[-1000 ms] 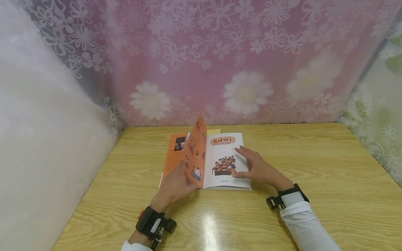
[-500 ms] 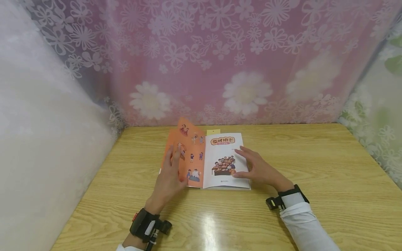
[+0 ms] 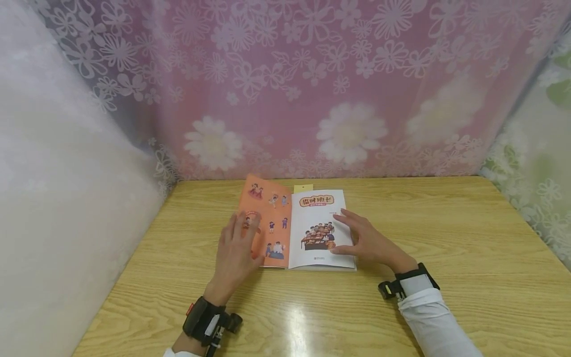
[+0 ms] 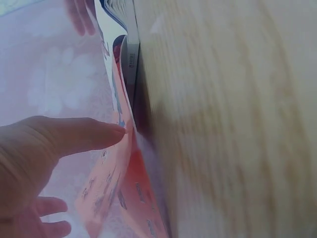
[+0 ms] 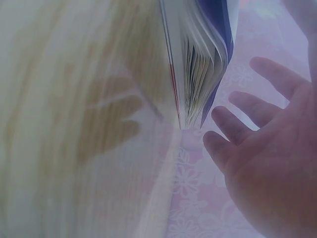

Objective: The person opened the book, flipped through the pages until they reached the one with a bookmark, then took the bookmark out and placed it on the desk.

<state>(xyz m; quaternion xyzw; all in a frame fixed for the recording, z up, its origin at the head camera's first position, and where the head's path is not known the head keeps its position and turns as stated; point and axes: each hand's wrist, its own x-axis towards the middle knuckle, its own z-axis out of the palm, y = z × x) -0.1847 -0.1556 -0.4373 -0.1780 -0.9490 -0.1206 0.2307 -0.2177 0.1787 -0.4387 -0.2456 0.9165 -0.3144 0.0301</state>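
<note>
Taking our clock hours from the middle of the open book (image 3: 295, 233), we see a white sleeve (image 3: 439, 317) nearest us at 4 o'clock, and a bright reflection (image 3: 296, 327) on the worktop (image 3: 357, 317) at 6. Black straps circle the 2 wrists. The left hand (image 3: 234, 260), at 8 o'clock, is spread over the orange page (image 3: 275, 213); its thumb tip lies at that page's near edge, and our left wrist view shows the page standing raised off another orange sheet (image 4: 141, 201). The right hand (image 3: 372, 243), between 3 and 4, has fingers and thumb parted around the outer edge of the white page (image 3: 316, 218); we cannot tell whether it touches the paper. The book lies on the worktop between the 2 hands, its white page bearing a drawing (image 3: 317, 235) of seated figures. Between 12 and 1, a yellow card (image 3: 303, 188) juts past the book's far edge. Farthest, at 12, hangs a pink flowered curtain (image 3: 285, 99).
</note>
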